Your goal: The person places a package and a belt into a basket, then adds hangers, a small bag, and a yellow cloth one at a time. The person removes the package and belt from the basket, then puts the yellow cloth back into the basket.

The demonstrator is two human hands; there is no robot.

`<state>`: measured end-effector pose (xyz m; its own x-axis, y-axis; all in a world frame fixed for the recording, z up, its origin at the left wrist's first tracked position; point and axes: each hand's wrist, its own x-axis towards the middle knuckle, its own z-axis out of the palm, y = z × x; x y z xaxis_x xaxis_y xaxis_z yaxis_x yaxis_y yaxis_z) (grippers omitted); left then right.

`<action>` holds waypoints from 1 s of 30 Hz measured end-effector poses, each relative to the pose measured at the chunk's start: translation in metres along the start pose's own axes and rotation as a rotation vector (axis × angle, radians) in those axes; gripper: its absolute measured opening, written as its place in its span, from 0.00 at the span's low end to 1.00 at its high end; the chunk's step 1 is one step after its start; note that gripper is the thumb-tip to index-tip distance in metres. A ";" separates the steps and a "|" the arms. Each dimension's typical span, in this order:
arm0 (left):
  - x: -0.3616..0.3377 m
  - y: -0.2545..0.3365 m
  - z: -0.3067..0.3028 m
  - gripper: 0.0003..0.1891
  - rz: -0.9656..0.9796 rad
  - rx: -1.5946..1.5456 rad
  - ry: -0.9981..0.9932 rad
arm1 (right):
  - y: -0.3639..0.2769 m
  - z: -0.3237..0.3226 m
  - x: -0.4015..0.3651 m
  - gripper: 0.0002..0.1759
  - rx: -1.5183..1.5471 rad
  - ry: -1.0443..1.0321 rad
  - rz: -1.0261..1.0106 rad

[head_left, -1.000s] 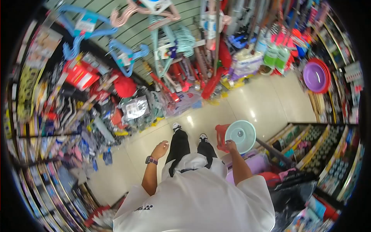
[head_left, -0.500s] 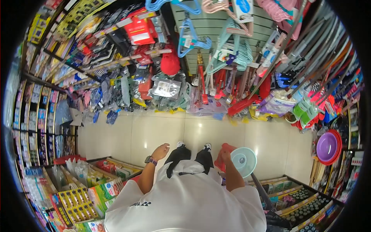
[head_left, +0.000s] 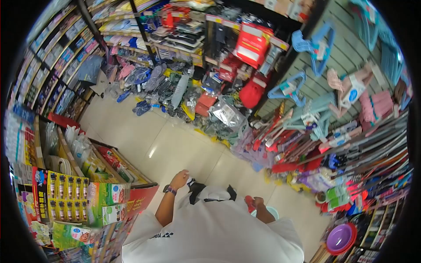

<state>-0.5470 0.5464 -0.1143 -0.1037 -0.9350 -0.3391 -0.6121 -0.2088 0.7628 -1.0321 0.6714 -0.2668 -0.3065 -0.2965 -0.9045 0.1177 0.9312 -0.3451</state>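
Note:
My left hand [head_left: 180, 179], with a dark watch on its wrist, hangs in front of my body on the left. It holds nothing, and its fingers are loosely bent. Low on the right, my right hand [head_left: 258, 202] is closed on a crumpled red thing that looks like a plastic bag [head_left: 249, 201]. A light blue plastic basin [head_left: 273, 213] shows beside and under my right forearm, largely hidden by it. Whether my fingers also grip its rim cannot be made out.
Packaged slippers [head_left: 153, 81] line the foot of the shelves ahead. Hangers [head_left: 289, 87] and long poles [head_left: 372, 149] hang to the right, above purple and red basins [head_left: 340, 238]. A low display shelf [head_left: 142, 197] stands close on my left. Pale floor tiles [head_left: 175, 140] run between.
My view has turned to the left, so the shelves ahead appear slanted and shifted right. The light blue basin is now mostly covered by my right arm. Both hands remain low beside my body.

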 end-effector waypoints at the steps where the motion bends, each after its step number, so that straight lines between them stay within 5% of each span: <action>1: -0.003 -0.023 -0.006 0.17 -0.022 0.051 0.034 | -0.027 0.015 -0.010 0.15 0.053 0.040 0.018; 6: -0.020 -0.089 -0.043 0.18 -0.226 -0.003 -0.009 | -0.137 0.111 -0.006 0.16 0.039 -0.036 -0.214; 14: -0.008 -0.159 -0.106 0.18 -0.134 0.036 0.204 | -0.255 0.291 -0.063 0.17 -0.022 -0.342 -0.429; 24: 0.017 -0.162 -0.175 0.18 -0.267 -0.202 0.352 | -0.261 0.339 -0.045 0.17 -0.435 -0.205 -0.121; 30: 0.053 -0.172 -0.213 0.18 -0.377 -0.269 0.377 | -0.316 0.399 -0.031 0.18 -0.590 -0.144 -0.028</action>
<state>-0.2806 0.4713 -0.1463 0.3979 -0.8093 -0.4321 -0.3271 -0.5652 0.7573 -0.6829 0.3015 -0.2294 -0.1662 -0.3100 -0.9361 -0.4449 0.8707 -0.2094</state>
